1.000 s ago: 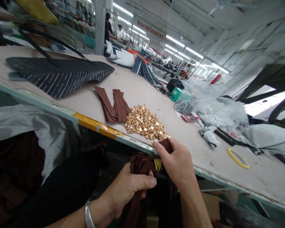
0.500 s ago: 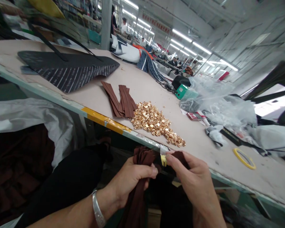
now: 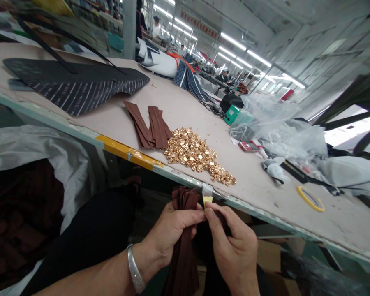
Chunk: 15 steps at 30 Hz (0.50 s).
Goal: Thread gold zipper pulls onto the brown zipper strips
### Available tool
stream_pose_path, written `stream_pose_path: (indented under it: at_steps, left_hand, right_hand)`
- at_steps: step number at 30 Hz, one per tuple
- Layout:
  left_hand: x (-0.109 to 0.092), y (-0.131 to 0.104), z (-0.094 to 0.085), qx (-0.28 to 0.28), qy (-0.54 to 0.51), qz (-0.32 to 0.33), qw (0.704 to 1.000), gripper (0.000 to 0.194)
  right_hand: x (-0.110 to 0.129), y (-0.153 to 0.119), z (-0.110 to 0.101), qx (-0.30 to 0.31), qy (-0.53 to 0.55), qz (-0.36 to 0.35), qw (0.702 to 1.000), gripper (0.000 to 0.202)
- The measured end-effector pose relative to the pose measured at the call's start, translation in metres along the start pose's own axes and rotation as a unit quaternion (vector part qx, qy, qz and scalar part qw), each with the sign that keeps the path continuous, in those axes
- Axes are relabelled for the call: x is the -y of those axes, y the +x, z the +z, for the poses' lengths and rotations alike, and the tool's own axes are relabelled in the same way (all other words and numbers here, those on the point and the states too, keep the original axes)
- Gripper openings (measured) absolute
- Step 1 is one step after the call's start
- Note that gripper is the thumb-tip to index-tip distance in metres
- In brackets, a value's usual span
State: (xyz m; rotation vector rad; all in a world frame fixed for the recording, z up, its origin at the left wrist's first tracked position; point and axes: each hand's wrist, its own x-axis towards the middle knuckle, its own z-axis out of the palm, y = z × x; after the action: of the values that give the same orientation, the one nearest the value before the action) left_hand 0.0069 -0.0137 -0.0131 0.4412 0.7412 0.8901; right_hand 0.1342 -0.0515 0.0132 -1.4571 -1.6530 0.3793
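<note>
Just below the table edge, the left hand is clamping a hanging bundle of brown fabric strips, long axis vertical, while the right hand is pinching its top end beside a small gold metal clip.

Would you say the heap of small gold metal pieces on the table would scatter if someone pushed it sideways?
Probably. The gold pieces lie loose in a low pile, with strays already apart from it, so a push would likely spread them. They look smooth and shiny, so they may slide easily on the table. Some lie near its edge and could drop off.

No legible text; red banner under ceiling bears characters too blurred to read.
</note>
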Motion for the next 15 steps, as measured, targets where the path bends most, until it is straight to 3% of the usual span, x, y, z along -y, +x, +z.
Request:
stream_pose_path:
  at_steps: [10, 12, 15]
  left_hand:
    - [0.001, 0.001, 0.006, -0.006, -0.008, -0.001, 1.0, 0.015]
    - [0.002, 0.002, 0.007, -0.005, -0.015, 0.005, 1.0, 0.013]
    - [0.003, 0.003, 0.007, -0.017, -0.019, 0.012, 1.0, 0.011]
  right_hand:
    - [-0.006, 0.002, 0.003, -0.02, -0.043, -0.074, 0.996, 0.027]
    - [-0.009, 0.004, 0.003, -0.021, -0.031, -0.061, 0.997, 0.025]
    - [-0.016, 0.01, 0.003, 0.012, 0.04, 0.019, 0.999, 0.02]
